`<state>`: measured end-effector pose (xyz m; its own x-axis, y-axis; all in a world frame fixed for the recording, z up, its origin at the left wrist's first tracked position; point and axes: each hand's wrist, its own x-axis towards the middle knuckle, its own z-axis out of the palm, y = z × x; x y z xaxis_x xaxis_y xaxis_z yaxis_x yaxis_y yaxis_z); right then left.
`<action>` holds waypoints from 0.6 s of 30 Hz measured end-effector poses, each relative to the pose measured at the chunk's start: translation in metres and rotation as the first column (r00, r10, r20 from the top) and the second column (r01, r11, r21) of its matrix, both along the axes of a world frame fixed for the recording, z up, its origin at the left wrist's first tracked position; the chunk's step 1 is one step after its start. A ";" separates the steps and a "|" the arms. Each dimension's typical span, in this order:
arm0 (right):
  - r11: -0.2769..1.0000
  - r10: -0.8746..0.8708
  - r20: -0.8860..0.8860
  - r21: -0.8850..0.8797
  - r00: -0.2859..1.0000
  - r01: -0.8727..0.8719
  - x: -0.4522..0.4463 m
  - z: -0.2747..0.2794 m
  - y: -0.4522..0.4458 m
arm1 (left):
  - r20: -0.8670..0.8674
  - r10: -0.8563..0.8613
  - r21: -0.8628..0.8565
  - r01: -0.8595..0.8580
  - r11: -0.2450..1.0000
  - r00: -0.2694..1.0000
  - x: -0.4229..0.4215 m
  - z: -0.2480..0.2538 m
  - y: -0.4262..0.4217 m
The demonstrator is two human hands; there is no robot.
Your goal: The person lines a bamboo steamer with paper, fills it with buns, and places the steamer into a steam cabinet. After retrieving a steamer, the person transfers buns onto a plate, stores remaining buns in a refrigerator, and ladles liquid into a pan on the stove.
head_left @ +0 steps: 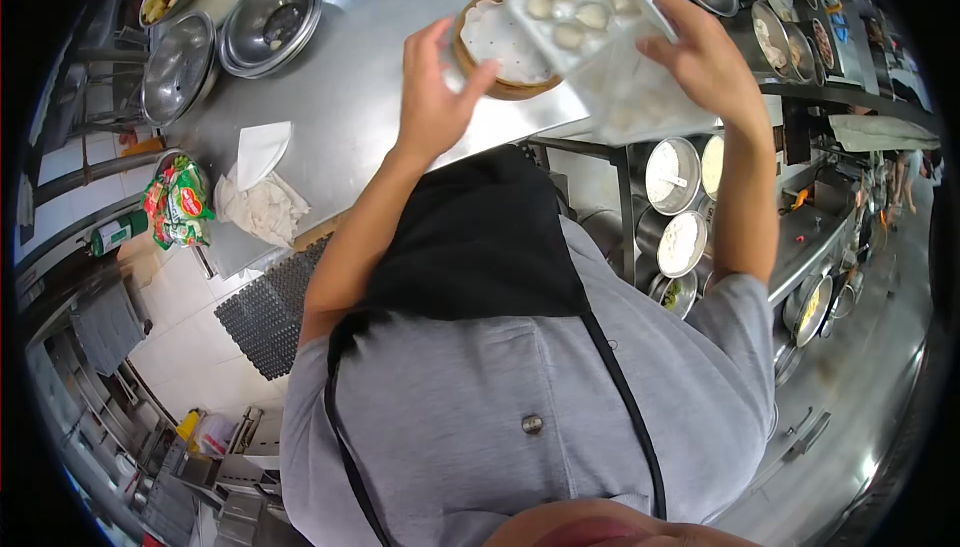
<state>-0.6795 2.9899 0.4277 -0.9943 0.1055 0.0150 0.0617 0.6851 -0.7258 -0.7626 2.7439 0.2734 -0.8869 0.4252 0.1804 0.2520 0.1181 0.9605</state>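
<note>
My right hand [700, 52] grips a clear plastic tray [527, 29] by its right side, tilted above the table. Several pale, round dumplings [590, 15] sit in its compartments. A translucent plastic flap or lid [640, 97] hangs below it, partly blurred. Under the tray's left edge stands a round bamboo steamer [463, 55], lined with perforated white paper [497, 37]. The tray hides its right part. My left hand [438, 97] is at the steamer's left front rim, thumb and fingers apart, holding nothing. Whether it touches the rim I cannot tell.
Stacked metal bowls [270, 27] and another metal bowl [180, 69] stand on the left of the steel table [350, 97]. A crumpled cloth [262, 209] and a green packet [178, 202] lie nearer. Bowls of ingredients, including white powder [682, 245], crowd the right.
</note>
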 end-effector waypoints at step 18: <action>0.971 -0.152 -0.059 -0.196 0.987 0.138 0.000 0.002 0.036 | -0.374 -0.125 -0.261 0.025 0.965 0.919 -0.030 -0.019 0.049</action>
<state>-0.6798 3.0257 0.4302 -0.9652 0.2563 0.0523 0.0925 0.5214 -0.8483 -0.7923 2.7929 0.2542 -0.7335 0.5630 0.3808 0.6123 0.3041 0.7298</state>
